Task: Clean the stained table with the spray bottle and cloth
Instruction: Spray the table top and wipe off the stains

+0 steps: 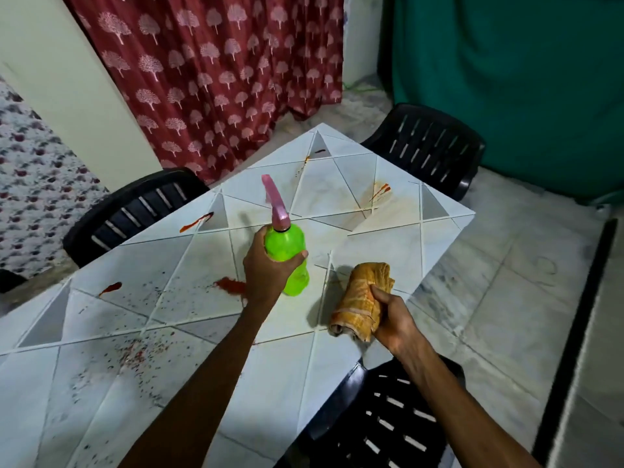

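My left hand (266,271) grips a bright green spray bottle (291,261) with a pink trigger head, held over the middle of the white table (101,383), nozzle pointing away from me. My right hand (393,319) grips a bunched orange cloth (363,295) that rests on the table near its right edge. Red sauce stains lie on the table: one blot (231,286) just left of my left hand, streaks at the left (110,288) and far left (196,222), and an orange smear (380,194) at the far right. Dark and red specks (141,352) cover the near left part.
Black plastic chairs stand around the table: one at the far left (135,211), one at the far right (429,146), one close below my right arm (388,423). A red patterned curtain (209,72) and a green cloth (506,79) hang behind. Pale tiled floor lies to the right.
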The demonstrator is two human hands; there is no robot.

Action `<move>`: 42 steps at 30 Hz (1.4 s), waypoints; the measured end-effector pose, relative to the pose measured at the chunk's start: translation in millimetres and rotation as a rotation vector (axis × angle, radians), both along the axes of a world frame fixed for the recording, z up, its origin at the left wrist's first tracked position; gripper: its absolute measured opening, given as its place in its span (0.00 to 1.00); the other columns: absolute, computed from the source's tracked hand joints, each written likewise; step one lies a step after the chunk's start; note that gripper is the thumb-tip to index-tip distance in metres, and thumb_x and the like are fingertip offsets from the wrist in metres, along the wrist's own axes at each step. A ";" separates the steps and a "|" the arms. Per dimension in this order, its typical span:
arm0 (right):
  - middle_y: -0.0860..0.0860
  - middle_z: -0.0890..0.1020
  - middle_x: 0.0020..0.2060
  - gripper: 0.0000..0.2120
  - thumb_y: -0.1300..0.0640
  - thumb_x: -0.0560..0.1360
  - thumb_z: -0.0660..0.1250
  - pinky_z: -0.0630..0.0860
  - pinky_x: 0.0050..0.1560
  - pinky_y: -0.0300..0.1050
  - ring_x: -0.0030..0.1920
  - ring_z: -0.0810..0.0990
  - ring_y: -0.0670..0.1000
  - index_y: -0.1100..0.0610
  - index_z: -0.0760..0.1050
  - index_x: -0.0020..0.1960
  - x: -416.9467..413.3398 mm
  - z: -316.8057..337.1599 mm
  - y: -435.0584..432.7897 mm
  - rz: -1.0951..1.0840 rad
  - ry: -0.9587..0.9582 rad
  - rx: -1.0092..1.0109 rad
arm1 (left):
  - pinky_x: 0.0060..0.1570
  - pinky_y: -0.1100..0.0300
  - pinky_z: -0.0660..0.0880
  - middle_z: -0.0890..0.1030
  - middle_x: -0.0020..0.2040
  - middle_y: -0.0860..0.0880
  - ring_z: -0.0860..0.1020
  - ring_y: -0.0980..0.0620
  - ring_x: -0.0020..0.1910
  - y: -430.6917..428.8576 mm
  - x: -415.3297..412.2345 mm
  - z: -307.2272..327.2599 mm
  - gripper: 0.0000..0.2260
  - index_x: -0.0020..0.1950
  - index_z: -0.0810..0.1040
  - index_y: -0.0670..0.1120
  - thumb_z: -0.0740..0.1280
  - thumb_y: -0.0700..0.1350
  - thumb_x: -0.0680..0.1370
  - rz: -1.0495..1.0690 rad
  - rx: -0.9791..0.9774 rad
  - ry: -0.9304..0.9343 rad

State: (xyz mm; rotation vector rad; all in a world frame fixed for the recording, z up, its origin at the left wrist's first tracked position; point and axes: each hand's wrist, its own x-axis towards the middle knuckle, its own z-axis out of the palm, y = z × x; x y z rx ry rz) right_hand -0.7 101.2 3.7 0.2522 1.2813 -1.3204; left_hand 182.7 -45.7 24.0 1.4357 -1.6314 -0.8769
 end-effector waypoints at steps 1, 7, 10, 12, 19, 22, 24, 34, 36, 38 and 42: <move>0.63 0.84 0.54 0.16 0.56 0.83 0.61 0.79 0.59 0.61 0.57 0.82 0.64 0.65 0.75 0.65 -12.4 -2.0 2.3 -0.010 0.000 0.014 | 0.52 0.55 0.75 0.81 0.53 0.54 0.79 0.48 0.52 -3.5 -16.9 -3.7 0.34 0.63 0.74 0.53 0.82 0.57 0.61 -0.015 0.013 0.006; 0.65 0.84 0.55 0.18 0.54 0.83 0.61 0.78 0.57 0.61 0.56 0.82 0.64 0.66 0.75 0.65 -86.0 -16.8 11.3 -0.050 -0.056 0.023 | 0.52 0.59 0.75 0.81 0.52 0.57 0.79 0.53 0.51 -25.8 -115.8 -16.9 0.32 0.62 0.74 0.56 0.82 0.55 0.62 -0.111 0.056 0.055; 0.62 0.86 0.43 0.15 0.54 0.84 0.59 0.82 0.44 0.56 0.43 0.85 0.62 0.66 0.77 0.56 -109.1 -24.2 11.9 -0.047 -0.077 0.001 | 0.54 0.57 0.76 0.81 0.53 0.56 0.79 0.52 0.53 -35.0 -145.7 -24.7 0.33 0.63 0.74 0.56 0.82 0.56 0.61 -0.137 0.063 0.034; 0.63 0.86 0.40 0.15 0.54 0.84 0.59 0.84 0.36 0.55 0.37 0.87 0.61 0.66 0.77 0.55 -118.3 -25.5 10.5 -0.061 -0.080 -0.003 | 0.55 0.53 0.77 0.82 0.54 0.56 0.80 0.51 0.53 -36.7 -158.1 -30.0 0.34 0.63 0.73 0.57 0.82 0.57 0.60 -0.159 0.069 0.032; 0.63 0.86 0.42 0.15 0.53 0.83 0.62 0.83 0.31 0.56 0.37 0.87 0.61 0.66 0.76 0.57 -126.0 -26.0 7.0 -0.048 -0.124 -0.054 | 0.54 0.52 0.77 0.81 0.53 0.57 0.79 0.51 0.53 -33.1 -168.5 -33.7 0.32 0.61 0.72 0.59 0.81 0.56 0.61 -0.223 0.072 0.021; 0.65 0.85 0.51 0.18 0.53 0.81 0.67 0.84 0.40 0.59 0.46 0.86 0.63 0.66 0.76 0.62 -119.5 -28.2 5.4 -0.017 -0.114 -0.054 | 0.54 0.56 0.75 0.80 0.56 0.55 0.78 0.51 0.55 -29.7 -167.2 -33.5 0.33 0.63 0.70 0.56 0.80 0.54 0.63 -0.291 0.071 -0.032; 0.66 0.84 0.55 0.18 0.54 0.80 0.68 0.83 0.46 0.60 0.51 0.84 0.64 0.66 0.76 0.63 -113.6 -30.8 3.7 0.015 -0.075 -0.041 | 0.56 0.54 0.74 0.77 0.60 0.52 0.76 0.50 0.58 -33.6 -163.6 -35.4 0.37 0.67 0.67 0.53 0.79 0.55 0.63 -0.346 0.080 -0.072; 0.59 0.85 0.50 0.10 0.60 0.79 0.69 0.84 0.40 0.48 0.47 0.85 0.59 0.59 0.77 0.60 -24.2 -33.7 -16.7 0.294 0.227 0.017 | 0.59 0.59 0.69 0.79 0.54 0.44 0.78 0.44 0.56 -12.7 -9.5 -75.7 0.17 0.57 0.79 0.42 0.73 0.47 0.71 -0.278 0.041 -0.273; 0.56 0.85 0.47 0.05 0.61 0.81 0.67 0.82 0.33 0.43 0.43 0.84 0.54 0.57 0.77 0.56 0.1 -34.1 -23.8 0.377 0.300 0.021 | 0.56 0.58 0.72 0.80 0.52 0.46 0.79 0.45 0.54 3.7 39.4 -90.5 0.12 0.54 0.80 0.45 0.73 0.44 0.72 -0.221 0.101 -0.312; 0.55 0.85 0.52 0.07 0.57 0.80 0.68 0.84 0.43 0.45 0.48 0.84 0.55 0.53 0.77 0.59 29.0 -41.3 -33.8 0.522 0.530 0.040 | 0.54 0.52 0.77 0.80 0.52 0.46 0.79 0.43 0.53 21.7 89.1 -103.4 0.12 0.55 0.79 0.46 0.71 0.44 0.73 -0.133 0.137 -0.334; 0.56 0.84 0.56 0.14 0.50 0.79 0.67 0.75 0.53 0.49 0.57 0.81 0.60 0.52 0.78 0.63 76.6 -55.6 -55.0 0.737 1.012 0.118 | 0.57 0.50 0.74 0.79 0.58 0.43 0.77 0.42 0.58 52.2 168.1 -117.1 0.19 0.62 0.76 0.43 0.73 0.48 0.74 0.037 0.155 -0.490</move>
